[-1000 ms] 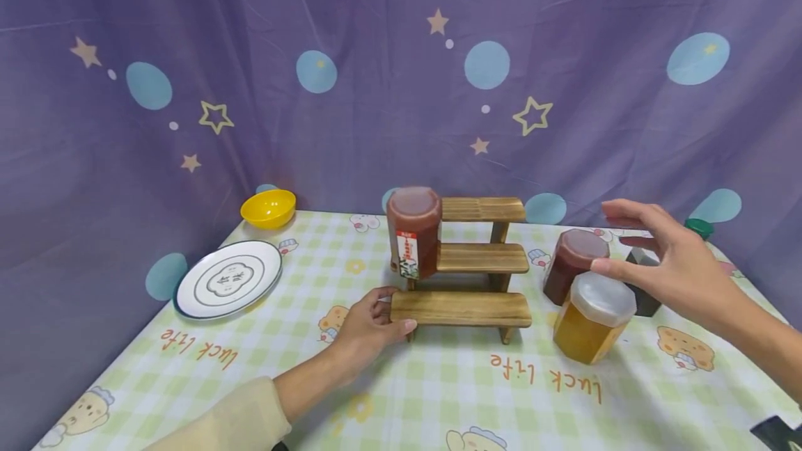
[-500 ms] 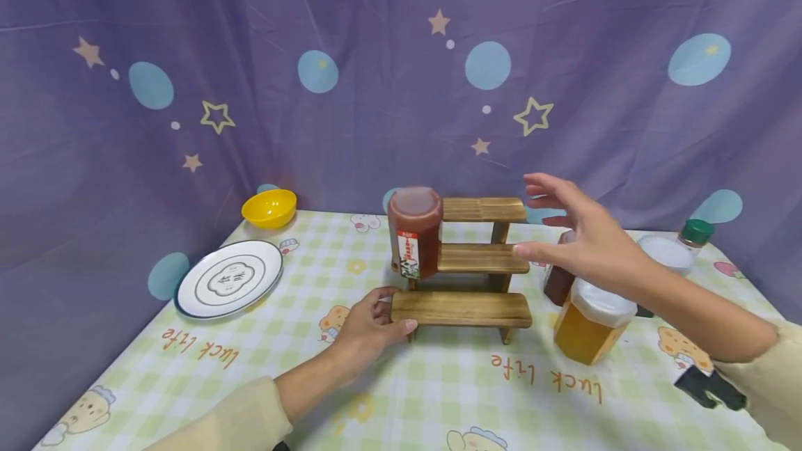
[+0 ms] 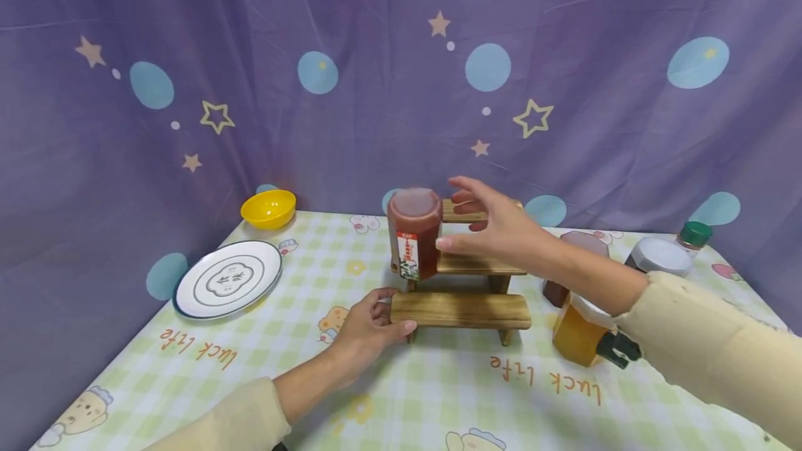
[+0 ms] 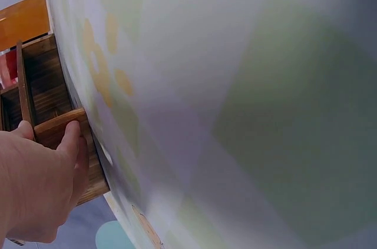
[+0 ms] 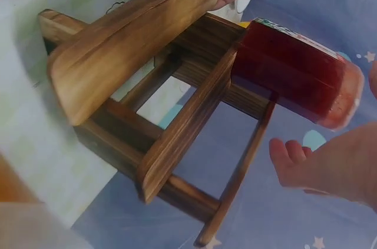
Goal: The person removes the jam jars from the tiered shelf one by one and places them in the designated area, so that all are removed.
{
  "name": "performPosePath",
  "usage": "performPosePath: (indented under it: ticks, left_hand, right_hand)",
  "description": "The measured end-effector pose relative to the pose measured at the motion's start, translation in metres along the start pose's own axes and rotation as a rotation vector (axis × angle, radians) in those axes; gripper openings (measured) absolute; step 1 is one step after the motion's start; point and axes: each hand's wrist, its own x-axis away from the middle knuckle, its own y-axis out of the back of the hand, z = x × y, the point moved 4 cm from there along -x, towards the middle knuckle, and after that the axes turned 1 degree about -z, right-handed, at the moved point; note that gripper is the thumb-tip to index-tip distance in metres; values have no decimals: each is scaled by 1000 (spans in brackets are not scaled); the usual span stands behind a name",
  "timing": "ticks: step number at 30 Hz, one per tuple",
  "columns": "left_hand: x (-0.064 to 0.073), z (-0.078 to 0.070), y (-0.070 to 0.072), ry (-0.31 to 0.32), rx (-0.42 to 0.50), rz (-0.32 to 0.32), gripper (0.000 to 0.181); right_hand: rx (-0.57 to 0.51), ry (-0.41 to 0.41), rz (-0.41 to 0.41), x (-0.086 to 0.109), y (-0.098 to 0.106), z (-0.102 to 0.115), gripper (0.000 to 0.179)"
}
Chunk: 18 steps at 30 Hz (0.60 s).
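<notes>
A three-step wooden rack (image 3: 464,309) stands mid-table. On the left end of its middle step sits an upright jar of red sauce (image 3: 427,232) with a red-and-white label. My left hand (image 3: 363,331) grips the left end of the bottom step; the left wrist view shows the fingers against the rack's side (image 4: 47,81). Just right of the jar hovers my right hand (image 3: 501,228), thumb and fingers spread apart, holding nothing. From the right wrist view, a gap shows between those fingers (image 5: 285,158) and the red jar (image 5: 288,72).
Right of the rack stand a yellow honey-coloured jar (image 3: 573,336), a dark red jar (image 3: 554,293), a white-lidded jar (image 3: 664,256) and a green-capped bottle (image 3: 694,234), partly behind my right forearm. A white plate (image 3: 263,263) and yellow bowl (image 3: 269,209) lie left.
My right hand has moved left from above the jars on the right to beside the red sauce jar. My left hand, the rack and the red sauce jar have stayed put.
</notes>
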Motion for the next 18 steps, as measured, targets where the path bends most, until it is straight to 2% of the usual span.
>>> performPosePath:
  ticks: [5,10,14,18]
  left_hand:
    - [-1,0,-1,-14,13,5,68]
    - [-1,1,0,-10,-25,-1,69]
    - [-1,1,1,-14,-47,-7,70]
    - [-1,0,1,-20,-27,0,70]
  right_hand:
    - [-86,-10,64,-17,-16,6,91]
    - [-149,-25,109,-26,-33,10,93]
    - [-113,-25,82,-28,-40,10,87]
    - [-70,-3,51,-29,-41,11,80]
